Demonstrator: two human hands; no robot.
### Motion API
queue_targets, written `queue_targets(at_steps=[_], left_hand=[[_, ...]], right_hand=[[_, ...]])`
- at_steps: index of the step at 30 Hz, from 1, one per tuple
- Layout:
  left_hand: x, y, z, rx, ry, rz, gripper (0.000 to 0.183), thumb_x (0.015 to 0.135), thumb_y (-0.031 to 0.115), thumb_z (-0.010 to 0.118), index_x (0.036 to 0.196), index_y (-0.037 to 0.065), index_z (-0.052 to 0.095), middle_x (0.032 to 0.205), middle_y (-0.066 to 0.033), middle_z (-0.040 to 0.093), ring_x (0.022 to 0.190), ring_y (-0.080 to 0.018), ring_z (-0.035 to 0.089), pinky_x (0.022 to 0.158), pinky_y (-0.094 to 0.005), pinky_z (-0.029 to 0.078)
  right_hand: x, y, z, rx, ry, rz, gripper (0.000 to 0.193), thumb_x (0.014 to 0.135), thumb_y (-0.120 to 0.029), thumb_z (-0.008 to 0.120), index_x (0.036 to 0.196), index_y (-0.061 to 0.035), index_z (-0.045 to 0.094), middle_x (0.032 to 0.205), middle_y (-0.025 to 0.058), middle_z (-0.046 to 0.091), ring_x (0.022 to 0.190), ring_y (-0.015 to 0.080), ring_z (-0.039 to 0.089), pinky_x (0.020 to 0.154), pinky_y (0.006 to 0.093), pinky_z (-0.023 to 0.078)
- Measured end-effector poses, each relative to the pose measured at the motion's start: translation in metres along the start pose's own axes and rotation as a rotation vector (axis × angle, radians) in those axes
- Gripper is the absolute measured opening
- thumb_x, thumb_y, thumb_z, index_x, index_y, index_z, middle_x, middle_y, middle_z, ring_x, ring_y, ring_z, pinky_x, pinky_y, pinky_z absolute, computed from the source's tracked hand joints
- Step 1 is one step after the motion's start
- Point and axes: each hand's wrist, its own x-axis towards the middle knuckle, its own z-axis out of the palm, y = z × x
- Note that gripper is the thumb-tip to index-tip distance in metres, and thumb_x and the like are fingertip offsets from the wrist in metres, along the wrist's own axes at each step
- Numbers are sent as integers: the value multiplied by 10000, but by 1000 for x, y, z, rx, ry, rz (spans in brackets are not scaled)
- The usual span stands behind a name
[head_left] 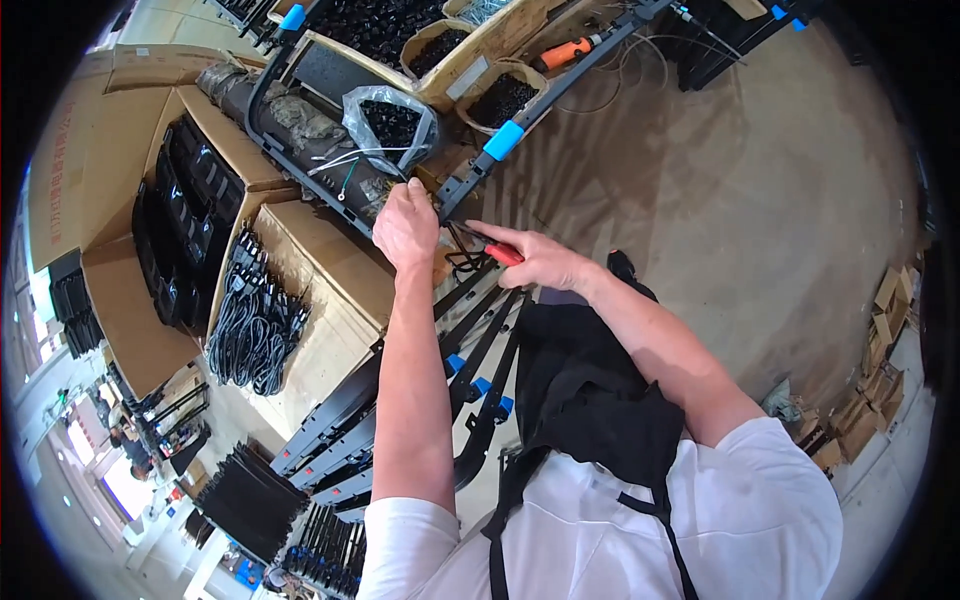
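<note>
While the left hand (407,228) stood curled together at the black frame's (468,178) near corner, any held item hidden, the right hand (548,262) was clamped round a red-handled tool (505,254), beside black cable (464,262). Risks, as judged: a slipped tool nicking cable or fingers; a hasty pull snagging white wires (350,158).

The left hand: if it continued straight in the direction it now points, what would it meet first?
Most likely the clear plastic bag of black parts, just ahead of the left hand; one view leaves the depth unclear.
</note>
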Motion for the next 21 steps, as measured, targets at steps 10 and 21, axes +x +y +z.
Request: queue_targets(at_steps=[10,21], left_hand=[[0,-4,4,-25,31,6,445,1058,399,523,861,31,678,861,-267,716,854,-487,692,793,-568,527],[0,12,-13,-61,-4,-109,412,1063,400,514,947,53,703,937,-247,737,894,-470,705,808,-551,540]], right_hand=[[10,8,-8,-562,55,107,775,825,-62,617,1566,-40,393,1249,204,659,1088,333,660,904,412,529],[-27,-1,-37,-702,139,216,322,886,-159,580,1147,29,554,1044,310,682,1058,440,666,881,477,511]])
